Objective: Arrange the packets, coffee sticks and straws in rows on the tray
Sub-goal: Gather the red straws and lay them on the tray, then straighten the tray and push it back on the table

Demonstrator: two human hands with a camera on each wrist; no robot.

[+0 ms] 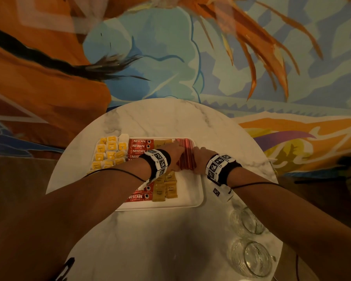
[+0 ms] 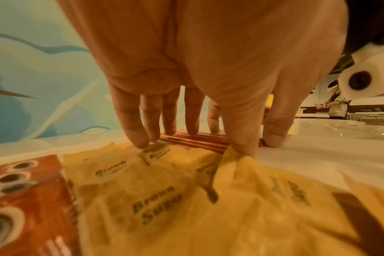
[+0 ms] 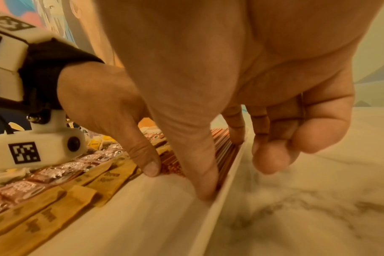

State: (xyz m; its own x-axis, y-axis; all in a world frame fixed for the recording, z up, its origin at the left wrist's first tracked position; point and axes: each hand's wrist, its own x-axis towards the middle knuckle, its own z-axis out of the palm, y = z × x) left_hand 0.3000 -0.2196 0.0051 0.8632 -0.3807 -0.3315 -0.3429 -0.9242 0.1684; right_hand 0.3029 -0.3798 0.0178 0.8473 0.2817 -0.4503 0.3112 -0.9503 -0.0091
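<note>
A white tray [image 1: 188, 195] on the round marble table holds rows of yellow packets [image 1: 109, 153], red Nescafe coffee sticks [image 1: 139, 146], brown sugar packets [image 1: 166, 189] and, along its right side, a bundle of red straws [image 1: 185, 153]. My left hand [image 1: 176, 159] presses the straws' left side with straight fingers [image 2: 191, 121], its thumb against the brown sugar packets [image 2: 156, 204]. My right hand [image 1: 199, 159] flanks the bundle's right side. Its thumb [image 3: 205, 187] presses down at the near end of the straws [image 3: 225, 143] beside the tray rim [image 3: 217, 216]. Its outer fingers curl loosely over the table.
Two clear glass jars [image 1: 249, 222] [image 1: 251, 258] stand on the table [image 1: 160, 240] at the near right, close to my right forearm. A painted wall rises behind the table. The tray's near right corner is bare white surface.
</note>
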